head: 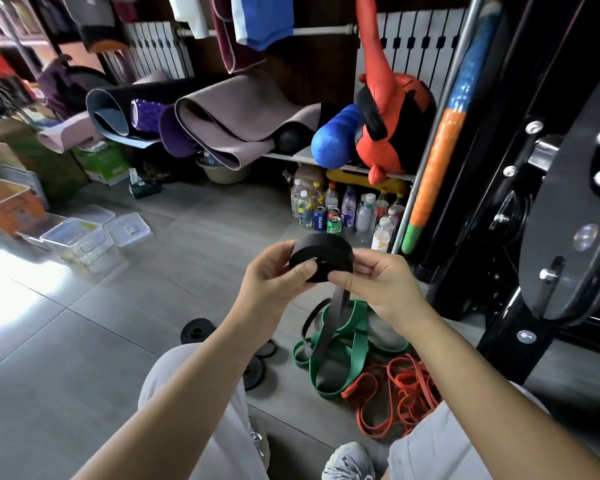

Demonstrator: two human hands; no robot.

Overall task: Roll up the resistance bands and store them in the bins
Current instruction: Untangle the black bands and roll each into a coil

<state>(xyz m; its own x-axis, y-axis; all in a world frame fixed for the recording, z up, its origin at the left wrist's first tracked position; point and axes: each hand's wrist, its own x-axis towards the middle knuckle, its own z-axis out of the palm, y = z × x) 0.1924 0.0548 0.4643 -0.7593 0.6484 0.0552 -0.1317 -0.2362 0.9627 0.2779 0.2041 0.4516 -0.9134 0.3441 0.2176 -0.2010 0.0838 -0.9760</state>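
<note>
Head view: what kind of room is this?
Likely a home gym storage corner: rolled yoga mats on a shelf, a black weight machine, loose resistance bands on the floor.

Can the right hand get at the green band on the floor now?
Probably yes, once it lets go: the right hand pinches the black roll, and the green band lies on the floor right below it, crossed only by the roll's hanging tail.

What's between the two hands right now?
Head view: the partly rolled black band, gripped by the left hand and right hand, its loose tail hanging down.
</note>
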